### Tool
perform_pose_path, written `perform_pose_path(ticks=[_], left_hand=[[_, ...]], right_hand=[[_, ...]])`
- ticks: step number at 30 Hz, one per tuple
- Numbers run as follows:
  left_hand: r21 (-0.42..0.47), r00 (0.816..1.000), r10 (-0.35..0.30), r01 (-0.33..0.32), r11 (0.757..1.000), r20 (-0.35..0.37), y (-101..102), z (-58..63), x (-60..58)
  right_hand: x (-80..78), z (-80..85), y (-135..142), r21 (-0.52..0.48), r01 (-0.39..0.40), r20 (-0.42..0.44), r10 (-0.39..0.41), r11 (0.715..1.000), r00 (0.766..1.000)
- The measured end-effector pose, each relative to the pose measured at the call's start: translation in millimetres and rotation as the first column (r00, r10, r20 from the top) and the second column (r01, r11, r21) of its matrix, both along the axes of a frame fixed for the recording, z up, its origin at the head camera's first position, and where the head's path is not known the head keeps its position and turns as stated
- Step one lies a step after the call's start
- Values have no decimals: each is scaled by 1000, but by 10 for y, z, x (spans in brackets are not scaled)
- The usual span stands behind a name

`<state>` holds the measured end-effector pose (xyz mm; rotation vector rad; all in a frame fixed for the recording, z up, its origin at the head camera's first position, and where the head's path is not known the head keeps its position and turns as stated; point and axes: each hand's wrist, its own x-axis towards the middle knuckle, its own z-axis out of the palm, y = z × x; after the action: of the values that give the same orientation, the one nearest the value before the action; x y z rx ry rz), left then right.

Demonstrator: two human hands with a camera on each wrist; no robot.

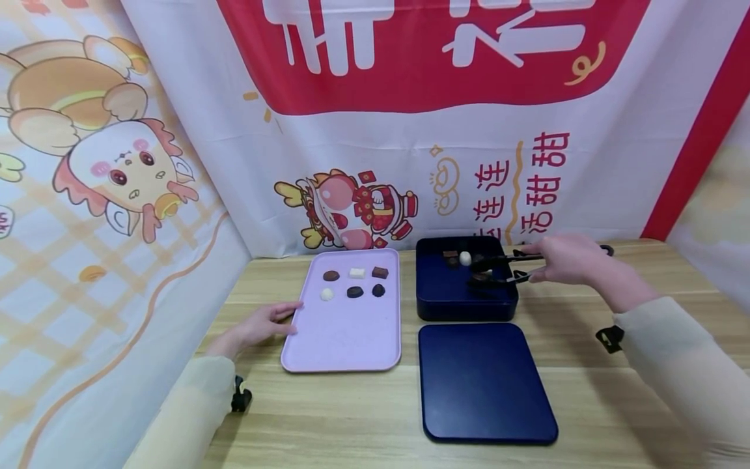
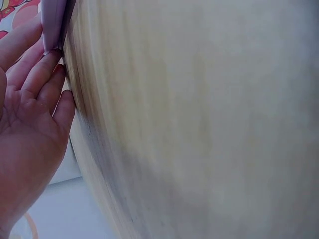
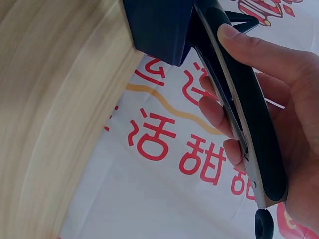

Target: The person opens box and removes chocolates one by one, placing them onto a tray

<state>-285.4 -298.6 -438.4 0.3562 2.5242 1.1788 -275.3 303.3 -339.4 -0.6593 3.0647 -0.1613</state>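
Note:
My right hand (image 1: 567,260) grips black-handled tongs (image 3: 249,107), thumb on one handle and fingers curled round the other. The tongs' dark tips reach down into a navy box (image 1: 467,311), spread around a brown chocolate (image 1: 483,276). Also in the box are a white chocolate (image 1: 465,258) and a brown square one (image 1: 450,254); tongs and shadow hide some of the contents. At the left rim of a lilac tray (image 1: 342,342), my left hand (image 1: 263,326) rests with thumb and fingers apart, fingertips touching the edge. Several chocolates (image 1: 355,292) lie in two rows on that tray.
A flat navy lid (image 1: 486,384) lies in front of the box, right of the tray. All stands on a wood-grain table (image 1: 346,417). A printed cloth (image 1: 363,150) hangs directly behind, and another (image 1: 105,273) closes off the left side.

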Motion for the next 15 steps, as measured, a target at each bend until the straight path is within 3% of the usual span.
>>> perform_pose_path(ticks=[15], left_hand=[[-11,1000,-4,4,1000,-3,4,1,1]], right_hand=[[36,-3,-53,-42,1,17,0,999,1000]])
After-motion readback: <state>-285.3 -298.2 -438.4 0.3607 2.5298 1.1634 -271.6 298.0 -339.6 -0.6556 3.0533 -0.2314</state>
